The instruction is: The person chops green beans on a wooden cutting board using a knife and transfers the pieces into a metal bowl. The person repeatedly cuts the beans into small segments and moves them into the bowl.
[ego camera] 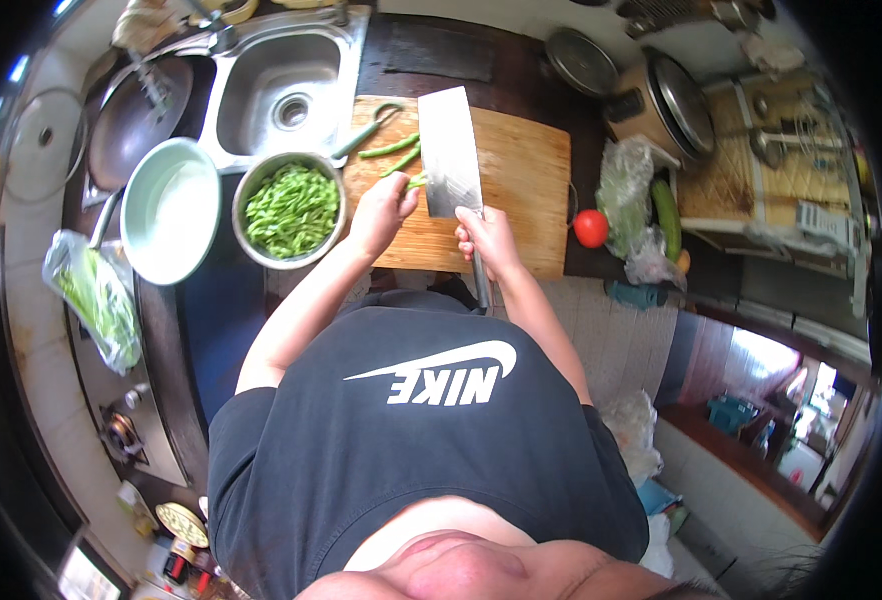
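Observation:
My right hand (489, 238) grips a Chinese cleaver (450, 150) by its handle, the broad blade reaching away from me over a wooden cutting board (527, 172). At the blade's left side, my left hand (382, 212) holds a green bean piece (416, 181) between thumb and fingers; how much more the hand covers is hidden. Two whole green beans (390, 147) lie on the board beyond that hand. A vegetable peeler (366, 133) with a grey-green handle rests at the board's far left corner. Left of the board stands a metal bowl (343, 217) of sliced green beans (291, 210).
A pale green basin (212, 217) stands beside the bowl, with a steel sink (279, 67) behind. Right of the board are a tomato (591, 228), a plastic bag of greens (624, 195) and a cucumber (666, 217). A rice cooker (647, 105) stands further back.

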{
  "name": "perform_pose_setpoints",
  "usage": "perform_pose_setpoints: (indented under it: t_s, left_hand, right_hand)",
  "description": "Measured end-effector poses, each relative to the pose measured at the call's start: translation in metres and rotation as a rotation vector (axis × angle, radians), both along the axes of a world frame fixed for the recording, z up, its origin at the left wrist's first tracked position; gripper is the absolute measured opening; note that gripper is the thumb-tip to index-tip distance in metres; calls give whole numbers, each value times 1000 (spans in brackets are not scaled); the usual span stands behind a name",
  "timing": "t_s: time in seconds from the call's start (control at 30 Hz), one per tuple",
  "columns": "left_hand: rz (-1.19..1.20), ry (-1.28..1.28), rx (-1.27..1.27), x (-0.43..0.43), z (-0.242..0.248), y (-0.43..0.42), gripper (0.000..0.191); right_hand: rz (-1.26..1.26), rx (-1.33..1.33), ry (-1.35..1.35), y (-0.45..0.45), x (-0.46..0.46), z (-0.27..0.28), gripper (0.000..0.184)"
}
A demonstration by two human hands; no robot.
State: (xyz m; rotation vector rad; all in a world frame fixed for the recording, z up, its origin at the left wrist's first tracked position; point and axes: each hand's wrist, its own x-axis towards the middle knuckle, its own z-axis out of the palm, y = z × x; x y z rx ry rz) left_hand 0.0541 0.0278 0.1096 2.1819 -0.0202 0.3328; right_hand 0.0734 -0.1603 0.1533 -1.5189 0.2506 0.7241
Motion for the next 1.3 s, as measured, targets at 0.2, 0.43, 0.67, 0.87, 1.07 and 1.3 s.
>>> perform_pose_setpoints:
  t_s: [0.2,0.43,0.67,0.87,1.07,1.3]
  left_hand:
    - [150,31,240,-25,5,48,16]
    - [429,148,245,-41,-14,122,20]
    - [272,-39,221,-55,-2,106,17]
    - [337,251,110,-49,-8,117,21]
    - [345,101,77,-59,-6,114,19]
    - [387,228,226,-68,-16,124,21]
  right_hand:
    - [169,37,65,82,10,8,17]
    - [332,49,121,121,8,4,16]
    - [335,66,131,134,13,0,18]
    - [380,18,92,135,15,-3,14]
    - [345,57,100,136,13,-3,14]
    - [409,-27,-17,133,13,-9,19]
